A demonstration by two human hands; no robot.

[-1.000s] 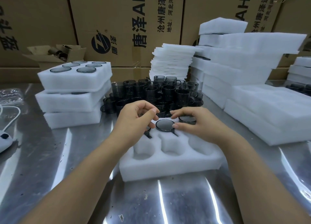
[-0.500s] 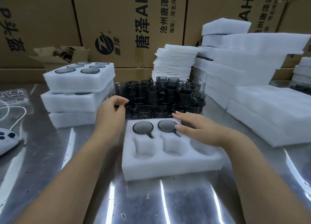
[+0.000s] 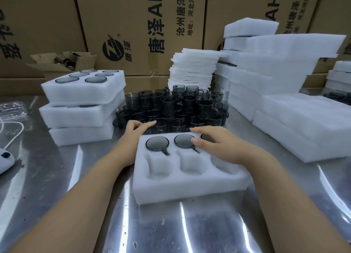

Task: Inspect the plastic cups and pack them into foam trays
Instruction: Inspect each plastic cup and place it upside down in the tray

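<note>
Cups [image 3: 171, 108] lie under the open left hand [image 3: 135, 128]; open right hand [image 3: 214, 141] rests on the foam tray [image 3: 190, 184].

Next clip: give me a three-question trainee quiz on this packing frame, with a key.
1. True or false: every pocket in the foam tray nearest the person is already filled.
2. Multiple choice: the left hand is (A) lying flat on the tray, (B) reaching into the loose cups behind the tray, (C) lifting the stacked trays.
3. Fill in: the right hand rests over the tray's ____ row.

Key
1. False: the near row's pockets are empty.
2. B.
3. Far; its fingers lie at the seated cup there, beside another.
</note>
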